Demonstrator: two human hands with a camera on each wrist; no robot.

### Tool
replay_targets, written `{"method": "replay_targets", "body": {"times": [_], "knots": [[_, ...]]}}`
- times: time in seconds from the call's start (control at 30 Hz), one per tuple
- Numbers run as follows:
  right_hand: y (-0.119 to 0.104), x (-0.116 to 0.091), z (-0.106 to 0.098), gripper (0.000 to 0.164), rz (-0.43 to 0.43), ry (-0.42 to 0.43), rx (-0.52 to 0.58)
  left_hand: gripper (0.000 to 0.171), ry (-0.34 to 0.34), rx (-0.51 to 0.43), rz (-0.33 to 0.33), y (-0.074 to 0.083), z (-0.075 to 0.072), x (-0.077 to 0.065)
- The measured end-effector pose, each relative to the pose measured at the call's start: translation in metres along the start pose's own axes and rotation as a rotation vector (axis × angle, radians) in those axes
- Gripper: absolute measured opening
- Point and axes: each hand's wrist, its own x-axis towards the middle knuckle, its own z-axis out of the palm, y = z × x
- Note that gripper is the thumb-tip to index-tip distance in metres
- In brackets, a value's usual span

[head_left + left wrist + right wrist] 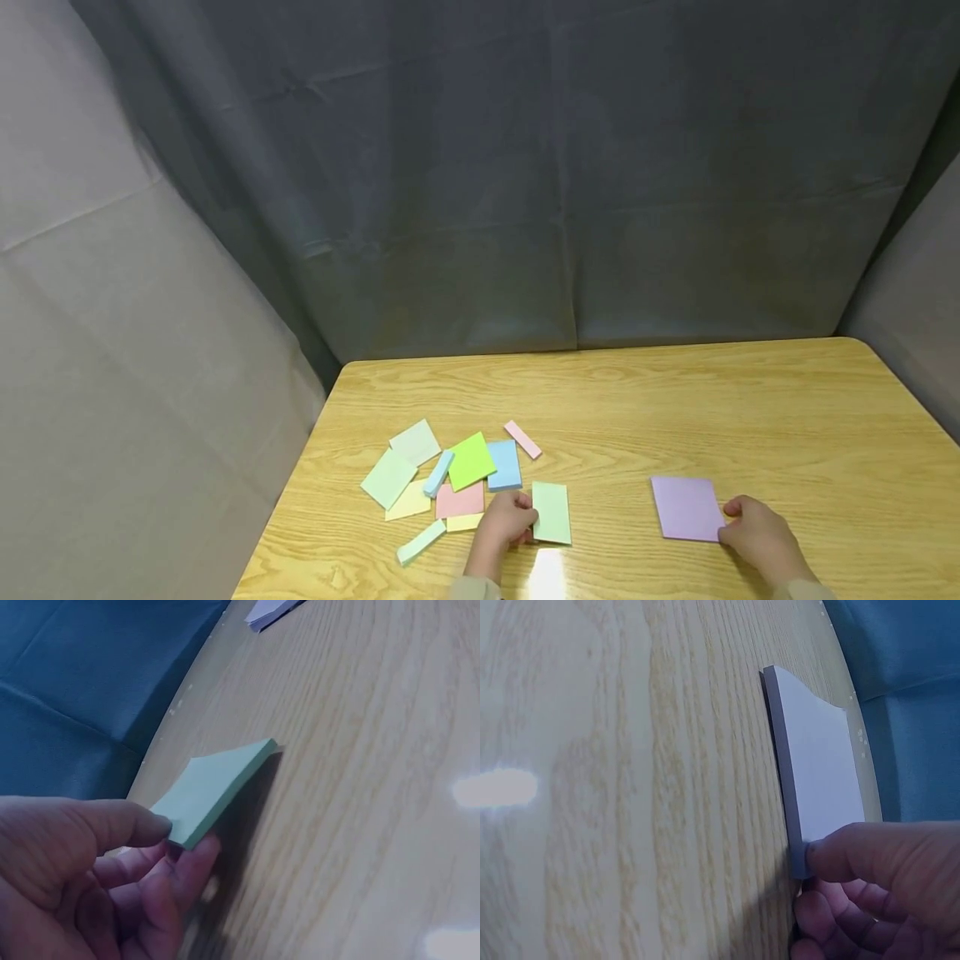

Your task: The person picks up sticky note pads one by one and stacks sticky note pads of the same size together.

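Note:
My left hand (508,518) pinches the left edge of a pale green sticky note pad (552,513), thumb on top and fingers beneath. In the left wrist view that pad (217,787) is tilted up over the table, casting a shadow. Farther right, my right hand (759,535) pinches the near right corner of a square purple sticky note pad (687,508). The right wrist view shows the thumb on top of this pad (817,765) and the fingers curled at its edge, the pad close to the tabletop.
Left of my left hand lies a loose group of pads: bright green (471,461), blue (505,465), pink (460,500), yellow (409,502) and pale green (389,478). Narrow strips in pink (522,439), blue (438,474) and green (422,542) lie among them. A dark curtain (562,183) hangs behind the wooden table (600,400).

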Motion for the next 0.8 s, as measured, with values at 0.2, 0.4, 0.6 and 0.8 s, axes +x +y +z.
{"method": "replay_targets", "body": {"times": [0.2,0.4,0.6,0.8], "knots": [[0.000,-0.001,-0.001,0.043,0.005,-0.013,0.001,0.007,-0.017,-0.039,0.016,-0.001,0.001,0.005],[-0.001,0.000,-0.001,0.042,0.001,-0.008,0.000,0.009,-0.027,-0.055,0.041,0.005,0.004,0.006],[0.001,0.001,0.000,0.042,0.013,-0.006,-0.002,0.009,-0.025,-0.057,0.062,0.010,0.009,0.006],[0.003,0.003,0.001,0.043,0.018,-0.016,0.007,0.009,-0.023,-0.048,0.055,0.012,0.014,0.008]]}}
